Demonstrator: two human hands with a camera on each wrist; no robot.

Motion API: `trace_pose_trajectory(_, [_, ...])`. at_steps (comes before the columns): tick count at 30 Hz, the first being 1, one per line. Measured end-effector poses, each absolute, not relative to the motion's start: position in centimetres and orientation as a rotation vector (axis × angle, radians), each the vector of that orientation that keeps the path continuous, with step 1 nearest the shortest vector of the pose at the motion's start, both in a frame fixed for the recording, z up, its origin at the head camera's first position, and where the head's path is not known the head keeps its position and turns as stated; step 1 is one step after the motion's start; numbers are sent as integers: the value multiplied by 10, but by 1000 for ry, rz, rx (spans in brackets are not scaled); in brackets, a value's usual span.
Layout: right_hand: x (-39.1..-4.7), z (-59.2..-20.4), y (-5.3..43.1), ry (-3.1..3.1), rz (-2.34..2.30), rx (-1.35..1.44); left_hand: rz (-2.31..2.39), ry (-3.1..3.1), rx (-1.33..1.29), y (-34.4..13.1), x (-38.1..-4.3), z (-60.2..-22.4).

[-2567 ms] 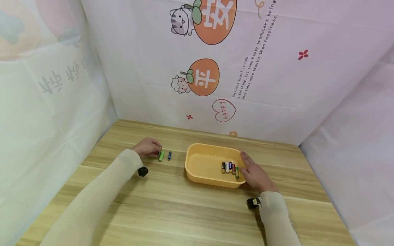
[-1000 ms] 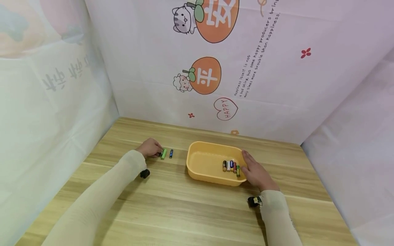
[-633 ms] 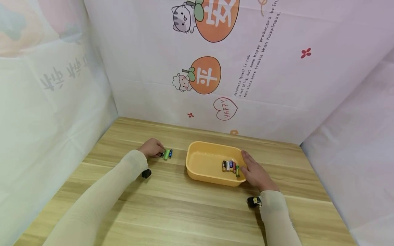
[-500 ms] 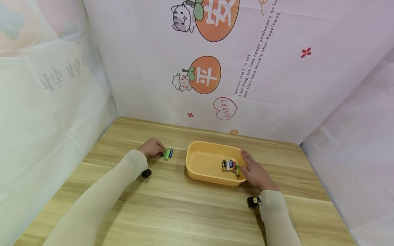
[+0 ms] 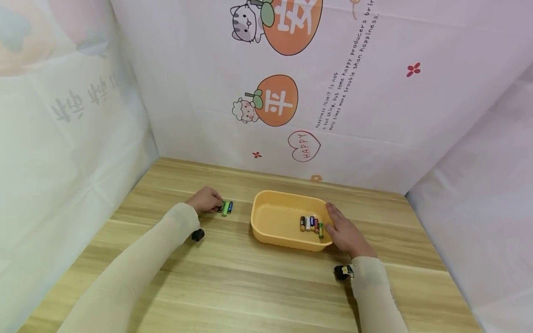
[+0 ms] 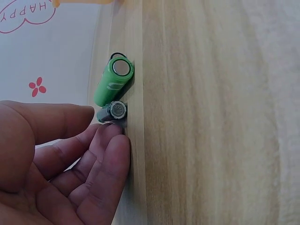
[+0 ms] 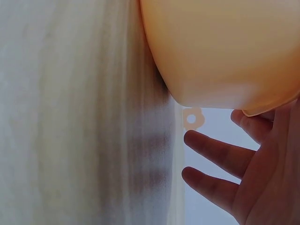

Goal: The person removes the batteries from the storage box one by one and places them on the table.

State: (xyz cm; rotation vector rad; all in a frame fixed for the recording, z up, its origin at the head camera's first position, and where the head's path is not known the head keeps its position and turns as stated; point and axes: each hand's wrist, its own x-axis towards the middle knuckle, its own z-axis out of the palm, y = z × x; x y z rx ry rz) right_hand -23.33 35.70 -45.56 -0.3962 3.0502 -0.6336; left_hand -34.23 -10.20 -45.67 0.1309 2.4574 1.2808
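Three batteries lie side by side left of the yellow plastic tray [image 5: 275,240]: a slim blue battery [image 5: 230,207], a thicker bright green battery [image 5: 225,209] and a small dark green battery [image 6: 113,111]. My left hand [image 5: 205,200] is at the dark green one, its fingertips against the side. In the left wrist view the thumb stands slightly apart from that battery. My right hand [image 5: 347,235] holds the tray's right end, thumb over the rim inside and fingers outside. Two outer fingers [image 7: 220,152] spread clear of the wall; the thumb is hidden in the right wrist view.
Inside the tray, toward its right end, several batteries stand in a row, among them a red battery [image 5: 316,225] and a green-yellow battery [image 5: 321,231]. The wooden table [image 5: 233,282] is bounded by printed white cloth [image 5: 200,129] at the back and sides.
The left hand has shifted slightly right. The dark green and bright green batteries have slid right, closing the gap to the blue one. The right hand and tray stay in place.
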Motion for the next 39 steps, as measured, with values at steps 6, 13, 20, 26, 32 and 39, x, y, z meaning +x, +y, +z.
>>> trace_pose_trajectory(6, [-234,-455,356,3044,-640,-379,1310,2443,128,-103,-342,-458])
trace_pose_trajectory(13, [-235,-455,356,3036,-641,-369,1311,2436,111,-104,-341,-457])
trace_pose_trajectory(20, [-236,-457,357,3030,-656,-364,1273,2445,124,-103,-338,-451])
trace_pose_trajectory(26, [-237,-458,357,3032,-664,-365,1256,2461,130,-105,-340,-452])
trace_pose_trajectory(32, [-238,-458,357,3035,-663,-369,1264,2522,111,-105,-340,-454])
trace_pose_trajectory(39, [-236,-458,357,3043,-676,-378,1315,2565,124,-95,-334,-440])
